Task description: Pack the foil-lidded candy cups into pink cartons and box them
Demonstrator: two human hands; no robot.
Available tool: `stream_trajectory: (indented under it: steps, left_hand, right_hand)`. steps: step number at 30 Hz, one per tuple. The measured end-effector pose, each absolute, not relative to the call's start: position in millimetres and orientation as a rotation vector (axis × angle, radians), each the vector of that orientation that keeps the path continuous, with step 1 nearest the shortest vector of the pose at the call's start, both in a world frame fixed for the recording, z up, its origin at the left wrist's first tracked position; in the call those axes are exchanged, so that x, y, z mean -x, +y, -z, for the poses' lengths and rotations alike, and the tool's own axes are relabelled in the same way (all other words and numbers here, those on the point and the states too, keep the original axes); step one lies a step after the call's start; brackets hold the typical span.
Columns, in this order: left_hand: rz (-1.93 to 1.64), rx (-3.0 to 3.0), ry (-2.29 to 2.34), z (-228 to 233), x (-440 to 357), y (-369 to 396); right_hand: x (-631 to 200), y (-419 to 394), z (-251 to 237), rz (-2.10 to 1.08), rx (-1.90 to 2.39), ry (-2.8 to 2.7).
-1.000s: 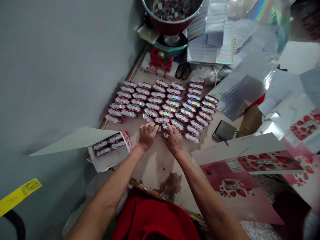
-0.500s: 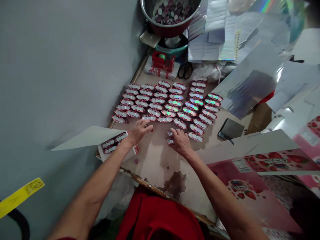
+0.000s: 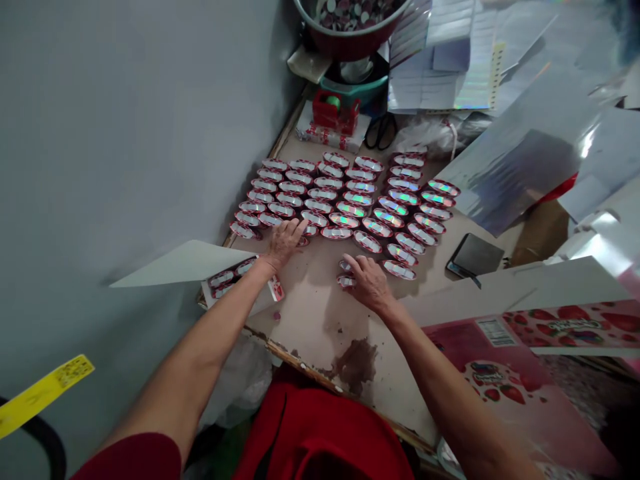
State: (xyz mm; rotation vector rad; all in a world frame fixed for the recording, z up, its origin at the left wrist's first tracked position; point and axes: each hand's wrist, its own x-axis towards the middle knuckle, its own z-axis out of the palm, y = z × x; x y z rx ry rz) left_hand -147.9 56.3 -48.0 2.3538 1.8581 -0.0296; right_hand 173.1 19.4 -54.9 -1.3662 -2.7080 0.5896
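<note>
Rows of small packs (image 3: 336,233) with shiny white oval tops and red sides stand upright on the table. At the front left of the rows, my left hand (image 3: 286,241) has its fingers bent down over one pack, which they partly hide. My right hand (image 3: 370,283) is lower and to the right, its fingers curled round two packs (image 3: 346,281) held side by side; their far ends are hidden by the hand. Just left of and below my left hand, an open carton (image 3: 276,288) contains several of the same packs, and its white flap (image 3: 165,263) sticks out to the left.
A basin (image 3: 350,37) of small discs stands at the back, with a red tape dispenser (image 3: 336,113) and black scissors (image 3: 381,131) before it. Right of the rows lies a dark flat device (image 3: 475,257). Pink strawberry-printed cartons (image 3: 500,380) cover the right front.
My left hand has moved forward, up against the front row of packs. My right hand keeps its place beside the two packs. The whole view has shifted slightly.
</note>
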Motion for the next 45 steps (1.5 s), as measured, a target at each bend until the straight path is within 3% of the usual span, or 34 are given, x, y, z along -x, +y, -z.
stream_trajectory:
  steps: [5, 19, 22, 26, 30, 35, 38, 45]
  left_hand:
    - [0.229, -2.399, 1.793, 38, 145, 64]
    - [-0.212, -2.123, 1.998, 68, 94, 39]
    - [-0.288, -2.052, 2.008, 48, 84, 28]
    - [-0.533, -2.086, 1.952, -6, 108, -36]
    - [-0.439, -2.158, 1.923, -47, 191, -136]
    - [-0.055, -2.157, 1.749, -27, 263, -188]
    - [0.019, -2.117, 1.759, -1, 262, -183]
    - [0.027, -1.926, 2.133, 15, 238, -200]
  right_hand:
    - [-173, 38, 45, -0.61, 1.376, -2.831]
    - [-166, 2, 60, -0.417, 1.315, -2.71]
    - [-175, 4, 55, -0.658, 1.478, -2.53]
    - [-173, -5, 25, -1.188, 1.783, -1.903]
    - [-126, -25, -17, -1.732, 1.512, -1.545]
    - [-20, -41, -31, -2.031, 1.023, -1.632]
    - [27, -46, -11, -1.837, 0.884, -1.884]
    - [42, -63, 21, -0.951, 0.744, -2.687]
